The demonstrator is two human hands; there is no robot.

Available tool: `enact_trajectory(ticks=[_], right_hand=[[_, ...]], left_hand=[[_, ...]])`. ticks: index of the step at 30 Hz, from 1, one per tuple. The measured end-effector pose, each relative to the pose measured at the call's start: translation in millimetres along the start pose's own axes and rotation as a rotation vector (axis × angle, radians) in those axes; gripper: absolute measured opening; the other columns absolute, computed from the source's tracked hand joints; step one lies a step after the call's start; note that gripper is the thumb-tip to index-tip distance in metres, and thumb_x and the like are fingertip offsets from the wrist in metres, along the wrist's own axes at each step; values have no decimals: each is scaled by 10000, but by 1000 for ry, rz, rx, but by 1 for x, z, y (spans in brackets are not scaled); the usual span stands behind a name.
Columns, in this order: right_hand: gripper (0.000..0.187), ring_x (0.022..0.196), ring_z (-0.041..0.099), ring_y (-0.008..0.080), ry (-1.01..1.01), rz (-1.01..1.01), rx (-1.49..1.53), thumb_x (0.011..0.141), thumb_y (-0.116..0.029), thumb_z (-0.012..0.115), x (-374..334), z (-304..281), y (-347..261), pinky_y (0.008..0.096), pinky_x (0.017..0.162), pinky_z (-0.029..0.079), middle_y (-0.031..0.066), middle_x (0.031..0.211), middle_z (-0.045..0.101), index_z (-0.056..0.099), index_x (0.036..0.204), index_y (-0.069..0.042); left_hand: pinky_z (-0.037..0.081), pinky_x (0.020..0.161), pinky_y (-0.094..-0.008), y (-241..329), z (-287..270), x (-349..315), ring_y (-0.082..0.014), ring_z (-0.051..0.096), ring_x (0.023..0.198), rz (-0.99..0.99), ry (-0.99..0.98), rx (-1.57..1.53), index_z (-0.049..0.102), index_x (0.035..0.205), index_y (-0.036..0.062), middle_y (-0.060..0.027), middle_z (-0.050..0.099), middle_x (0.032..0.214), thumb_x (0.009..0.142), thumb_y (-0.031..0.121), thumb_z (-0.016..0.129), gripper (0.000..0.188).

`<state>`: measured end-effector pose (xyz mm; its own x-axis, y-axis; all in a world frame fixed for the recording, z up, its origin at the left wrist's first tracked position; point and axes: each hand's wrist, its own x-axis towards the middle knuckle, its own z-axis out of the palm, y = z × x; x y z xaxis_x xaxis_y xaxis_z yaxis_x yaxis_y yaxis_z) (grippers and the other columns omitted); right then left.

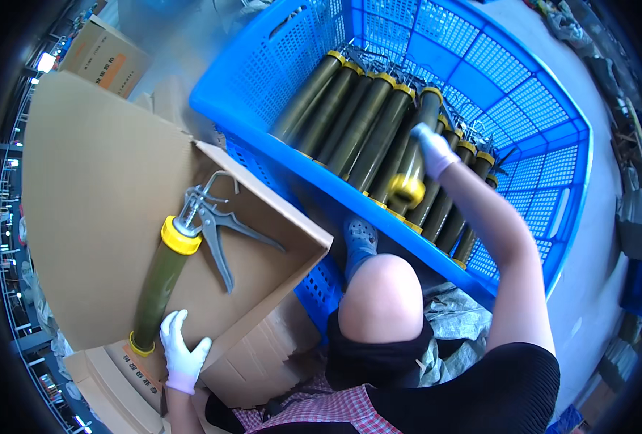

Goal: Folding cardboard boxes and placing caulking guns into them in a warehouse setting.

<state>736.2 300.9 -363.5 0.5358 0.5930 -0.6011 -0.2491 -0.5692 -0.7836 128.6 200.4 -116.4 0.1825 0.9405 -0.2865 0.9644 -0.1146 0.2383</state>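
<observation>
A caulking gun (160,278) with an olive barrel, yellow end rings and a grey trigger handle lies in the open cardboard box (82,202) at the left. Beside the lower end of its barrel is my left hand (183,353), white-gloved, fingers apart and holding nothing. My right hand (434,150), also gloved and smeared by motion, is closed around the barrel of another caulking gun (408,173). That one is tilted over the others, its yellow end toward me. Several more caulking guns (335,119) lie side by side in the blue plastic crate (263,145), handles at the far side.
The crate's front wall runs between my right arm and my bent knee (380,300). Crumpled grey-green sheeting (455,325) lies by my leg. Another cardboard box (105,58) stands at the back left. Assorted clutter lines the right edge beyond the pale floor (585,318).
</observation>
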Motion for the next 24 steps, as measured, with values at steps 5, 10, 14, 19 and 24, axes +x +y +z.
enact_trajectory(ticks=[5, 10, 14, 19, 24], right_hand=[[482, 783, 648, 249, -486, -156, 629, 876, -430, 637, -172, -34, -138, 375, 729, 565, 125, 899, 618, 495, 1122, -41], [679, 907, 633, 326, -1037, -370, 643, 803, -547, 689, -373, 31, -116, 443, 814, 544, 149, 1003, 606, 475, 1184, -27], [722, 1031, 603, 278, -1694, -355, 422, 716, -397, 821, -427, 69, -22, 424, 897, 499, 151, 1095, 594, 483, 1223, -9], [800, 1137, 565, 296, -1877, -185, -94, 717, -352, 832, -441, 90, 8, 453, 996, 434, 195, 1221, 566, 431, 1297, 26], [598, 1110, 578, 226, -627, -705, 86, 1009, -476, 389, -454, 80, -178, 337, 959, 460, 114, 1205, 612, 533, 1285, 34]], left_hand=[[357, 1036, -445, 0, -7, -7, -360, 423, 1206, 70, 63, 64, 476, 1278, 59, -181, 432, 1303, 707, 118, 750, 636], [474, 930, -368, 70, -51, 14, -296, 603, 1048, 474, 407, -396, 621, 1093, 5, -144, 628, 1107, 822, 22, 651, 273], [372, 1051, -416, 163, -114, 41, -348, 489, 1235, 1008, 801, -602, 507, 1316, 30, -190, 552, 1273, 864, 88, 624, 470], [516, 765, -372, 157, -135, 70, -307, 664, 841, 816, 497, -642, 613, 1071, 87, -127, 676, 888, 986, 322, 499, 275], [489, 642, -438, 155, -126, 55, -357, 639, 701, 934, 926, -468, 622, 949, 103, -146, 635, 717, 963, 291, 526, 212]])
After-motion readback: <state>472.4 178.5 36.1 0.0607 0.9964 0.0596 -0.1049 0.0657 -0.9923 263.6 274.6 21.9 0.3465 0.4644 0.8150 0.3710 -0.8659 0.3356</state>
